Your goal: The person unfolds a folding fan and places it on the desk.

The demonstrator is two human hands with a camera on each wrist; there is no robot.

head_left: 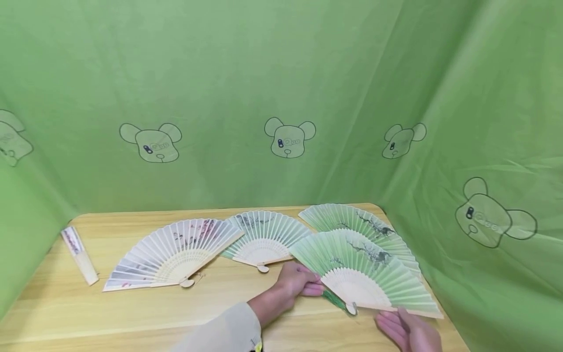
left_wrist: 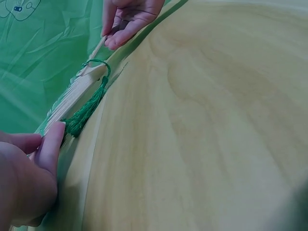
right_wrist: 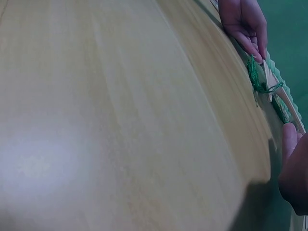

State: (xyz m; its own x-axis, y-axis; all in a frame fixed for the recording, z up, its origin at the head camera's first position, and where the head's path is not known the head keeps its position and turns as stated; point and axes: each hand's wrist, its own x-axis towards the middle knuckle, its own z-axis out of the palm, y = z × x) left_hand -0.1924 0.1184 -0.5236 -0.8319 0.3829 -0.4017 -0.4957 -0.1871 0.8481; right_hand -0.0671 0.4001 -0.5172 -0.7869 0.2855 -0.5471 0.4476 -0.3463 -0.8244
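A spread green folding fan (head_left: 365, 264) with a dark branch print is held by both hands at the right of the table. My left hand (head_left: 300, 281) pinches its left outer rib, and my right hand (head_left: 411, 330) pinches the right outer rib between thumb and fingers. From the fan's pivot hangs a green tassel (left_wrist: 86, 110), seen beside the ribs in the left wrist view. Right behind the held fan lies another open green fan (head_left: 352, 217), partly covered by it. To the left of my left hand is an open pale green fan (head_left: 264, 239).
A spread white fan (head_left: 176, 254) with reddish flowers overlaps the pale green fan's left side. One folded fan (head_left: 80, 255) lies at the table's far left. Green cloth walls (head_left: 228, 73) with bear prints enclose the wooden table (head_left: 132, 318) at the back and sides.
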